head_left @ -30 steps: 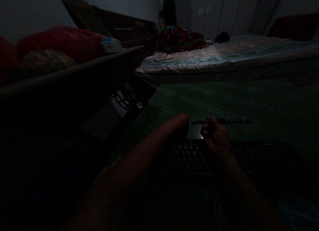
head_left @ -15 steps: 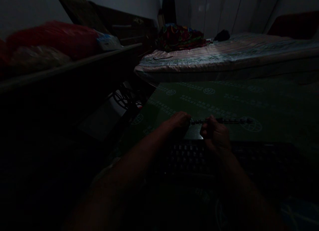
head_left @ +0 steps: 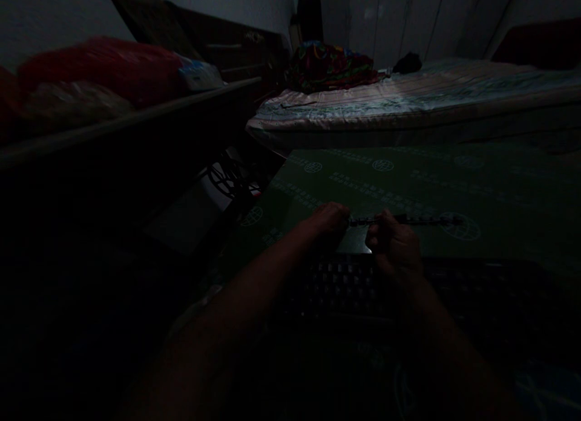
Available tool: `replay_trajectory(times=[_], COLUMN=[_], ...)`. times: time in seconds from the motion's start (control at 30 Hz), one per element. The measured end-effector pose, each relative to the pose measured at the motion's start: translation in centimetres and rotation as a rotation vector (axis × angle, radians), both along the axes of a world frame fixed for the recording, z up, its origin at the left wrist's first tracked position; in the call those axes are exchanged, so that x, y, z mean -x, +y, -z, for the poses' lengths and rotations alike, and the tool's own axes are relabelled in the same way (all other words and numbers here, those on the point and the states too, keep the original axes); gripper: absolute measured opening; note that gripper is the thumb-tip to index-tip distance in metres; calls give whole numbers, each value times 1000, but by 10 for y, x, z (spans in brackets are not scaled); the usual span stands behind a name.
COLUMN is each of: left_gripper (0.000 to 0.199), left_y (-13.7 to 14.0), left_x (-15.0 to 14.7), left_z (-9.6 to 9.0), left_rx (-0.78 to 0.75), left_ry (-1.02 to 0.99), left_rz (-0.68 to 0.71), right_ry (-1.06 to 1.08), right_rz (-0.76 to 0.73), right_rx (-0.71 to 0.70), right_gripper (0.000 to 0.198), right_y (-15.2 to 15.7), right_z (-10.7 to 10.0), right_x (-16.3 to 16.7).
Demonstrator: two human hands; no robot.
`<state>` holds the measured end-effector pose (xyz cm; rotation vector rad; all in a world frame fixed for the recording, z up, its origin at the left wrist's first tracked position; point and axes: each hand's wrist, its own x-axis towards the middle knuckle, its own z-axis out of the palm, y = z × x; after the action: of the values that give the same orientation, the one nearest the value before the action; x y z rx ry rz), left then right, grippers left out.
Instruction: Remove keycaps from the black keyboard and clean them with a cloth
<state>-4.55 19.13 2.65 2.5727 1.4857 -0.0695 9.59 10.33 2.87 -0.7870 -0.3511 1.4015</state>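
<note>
1. The left hand (head_left: 333,217) is at the left end of a long, thin, dark strip with small block-like pieces (head_left: 429,220). Its fingers are bent and turned away from the camera, so I cannot tell if they grip something.
2. The right hand (head_left: 394,242) has its fingers curled inward, in front of the middle part of this strip. It is too dark to tell whether the strip, or another thing, is held in it.
3. The strip lies across a green table surface with pale globe prints and writing (head_left: 358,188), and it extends to the right beyond the right hand.
4. A wide black keyboard with rows of dark keys (head_left: 342,282) is on the same table, nearer to the person than the strip. The right wrist is above it.
5. Behind the table there is a bed with a pale striped cover (head_left: 408,103).
</note>
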Motion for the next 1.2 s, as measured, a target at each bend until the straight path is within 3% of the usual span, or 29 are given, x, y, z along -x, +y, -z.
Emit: replay_trajectory(times=[0.27, 0.57, 0.77, 0.93, 1.03, 1.2], left_gripper=[26, 24, 18, 13, 16, 24], left_y=[1, 1, -11, -46, -73, -106], left_x=[1, 6, 21, 52, 69, 77], left_z=[2, 2, -31, -66, -68, -40], left_rx=[-39, -24, 23, 98, 164, 229], left_ry=[54, -51, 28, 59, -87, -537], left_rz=[30, 68, 84, 21, -71, -295], right_ry=[-21, -3, 14, -30, -128, -349], right_rz=[-21, -19, -13, -21, -53, -118], right_rx=[-16, 0, 1, -12, -41, -56], right_gripper=[31, 30, 30, 31, 33, 33], right_y=[0, 0, 0, -1, -4, -16], right_z=[1, 1, 2, 2, 1, -2], right_x=[0, -1, -1, -1, -1, 5])
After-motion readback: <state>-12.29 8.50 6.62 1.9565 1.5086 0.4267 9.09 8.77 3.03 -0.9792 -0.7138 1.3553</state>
